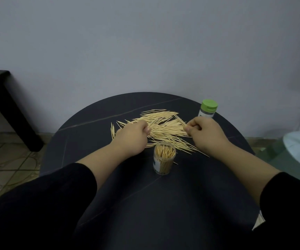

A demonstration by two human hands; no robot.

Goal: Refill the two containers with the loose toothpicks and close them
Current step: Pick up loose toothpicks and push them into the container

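1. Desk [145,195]: 1, round w/ a dark top, grey wall [145,42] behind; carries everything below
2. Arms: 2, both in black sleeves [64,195] pushed up the forearm, reaching fwd from the near edge & angled inward toward the desk's middle
3. Loose toothpicks [165,127]: 1 flat scattered pile on the far-middle of the desk, btwn & partly under the hands; too many to count
4. L hand [133,137]: knuckles up, on the pile's left side; grip clenched, thumb & fingers pinching a small bundle of toothpicks that pokes out up-right from the fist
5. R hand [205,136]: knuckles up, on the pile's right side; grip curled, fingertips pinching a few toothpicks that point up-left
6. Containers: 2, both upright
   - open container [164,159]: clear, open-topped, at the pile's near edge btwn the 2 wrists, touching neither; packed approx full w/ standing toothpicks
   - capped container [208,109]: green lid on, at the desk's far-right edge, just beyond the R hand
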